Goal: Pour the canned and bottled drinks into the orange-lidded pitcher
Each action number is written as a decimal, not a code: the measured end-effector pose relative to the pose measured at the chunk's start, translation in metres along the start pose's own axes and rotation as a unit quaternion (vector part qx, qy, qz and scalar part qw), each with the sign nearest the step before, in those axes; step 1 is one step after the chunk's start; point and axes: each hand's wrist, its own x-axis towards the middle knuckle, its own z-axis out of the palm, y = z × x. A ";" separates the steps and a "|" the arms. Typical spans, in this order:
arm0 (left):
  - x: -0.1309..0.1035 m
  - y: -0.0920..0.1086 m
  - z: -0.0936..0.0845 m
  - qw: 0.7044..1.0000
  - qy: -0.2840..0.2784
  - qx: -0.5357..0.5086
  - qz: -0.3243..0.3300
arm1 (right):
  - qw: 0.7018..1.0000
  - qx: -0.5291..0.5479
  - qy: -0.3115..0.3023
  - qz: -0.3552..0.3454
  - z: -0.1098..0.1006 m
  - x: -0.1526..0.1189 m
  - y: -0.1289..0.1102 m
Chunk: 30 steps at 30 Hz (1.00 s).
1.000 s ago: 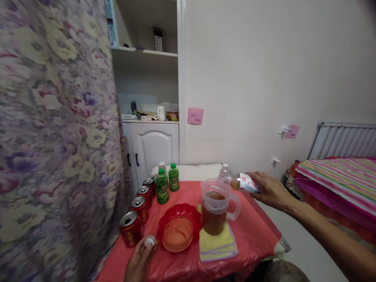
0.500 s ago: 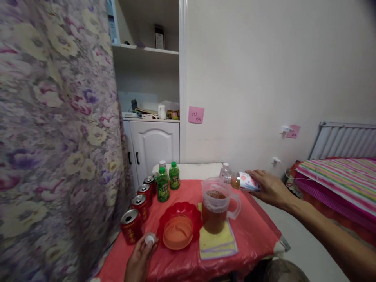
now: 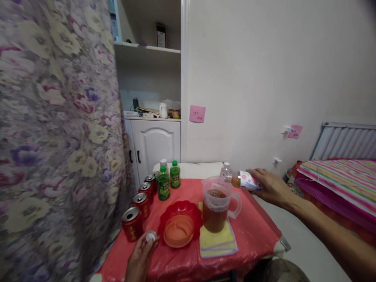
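My right hand (image 3: 267,188) is wrapped round a drink bottle (image 3: 248,181) with a white, flowered label. The bottle is tipped nearly level, its mouth at the rim of a clear plastic pitcher (image 3: 216,215). Brown, foamy-topped liquid fills much of the pitcher, which stands on a folded yellow cloth (image 3: 216,244). Low at the front left, my left hand (image 3: 141,250) pinches a small white bottle cap (image 3: 150,237). Beside it are an orange bowl (image 3: 178,231) in a red scalloped dish (image 3: 188,206) and a red can (image 3: 132,225).
Several red cans (image 3: 141,203) line the table's left edge. Two green-capped bottles (image 3: 163,184) stand behind the dish. Another clear bottle (image 3: 226,170) stands behind the pitcher. A red cover (image 3: 249,239) lies over the table. A floral curtain (image 3: 64,137) hangs at the left.
The view has shifted slightly. Both hands keep their holds, and the bottle stays tipped at the pitcher's rim.
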 end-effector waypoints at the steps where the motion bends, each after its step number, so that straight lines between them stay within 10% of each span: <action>1: 0.000 0.000 0.000 1.000 -0.006 -0.015 -0.012 | 1.000 -0.002 0.003 -0.001 0.001 0.000 0.001; 30: 0.007 -0.007 -0.008 0.997 -0.026 -0.051 -0.053 | 1.000 -0.010 0.008 -0.014 -0.004 0.008 0.002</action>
